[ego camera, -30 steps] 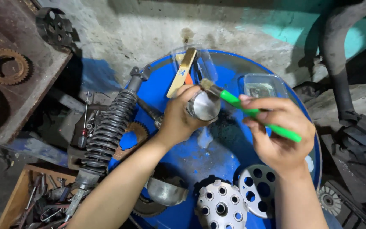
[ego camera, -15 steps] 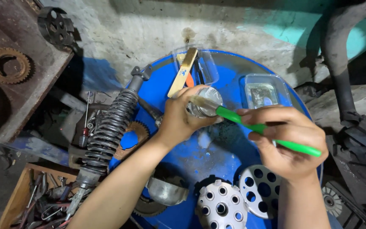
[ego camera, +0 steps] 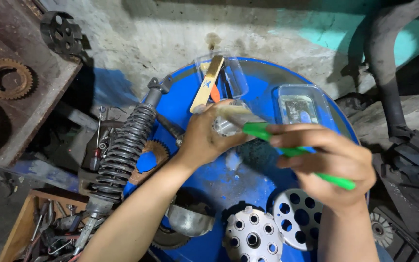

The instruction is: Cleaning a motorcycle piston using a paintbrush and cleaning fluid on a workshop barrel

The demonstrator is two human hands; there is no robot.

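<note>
nearest the camera, two perforated round metal plates [ego camera: 252, 237] are lying flat at the front edge of the tabletop [ego camera: 248, 184], a blue round drum top, with a dented metal bowl [ego camera: 190, 221] beside them on the left. low at the left a wooden tray of hand tools [ego camera: 40, 233] is sitting on the floor, within arm's reach.

just above these, the right hand [ego camera: 333, 167] is closing its fingers around the green handle of a brush [ego camera: 292, 150], gripping it pen-fashion so the bristle end is pointing leftward onto the small shiny metal part [ego camera: 225, 127]. the left hand [ego camera: 209, 138] is wrapping around that part, pinching it between thumb and fingers and lifting it off the tabletop, apparently so the bristles can get at its face. the part is sitting in the left hand's grip, over the middle of the drum top; its exact shape is too hidden to tell.

to the left, a black coil-spring shock absorber [ego camera: 122, 150] is leaning across the drum's rim. farther back, a clear plastic tub [ego camera: 221, 77] is holding a flat wooden stick that is leaning up out of it, and a second clear tub [ego camera: 299, 104] is standing to its right.

beyond, a rough grey wall with teal patches is closing the space. rusty sprockets [ego camera: 5, 77] are lying on a shelf at far left, and a dark pipe [ego camera: 384, 73] is running down at right.
</note>
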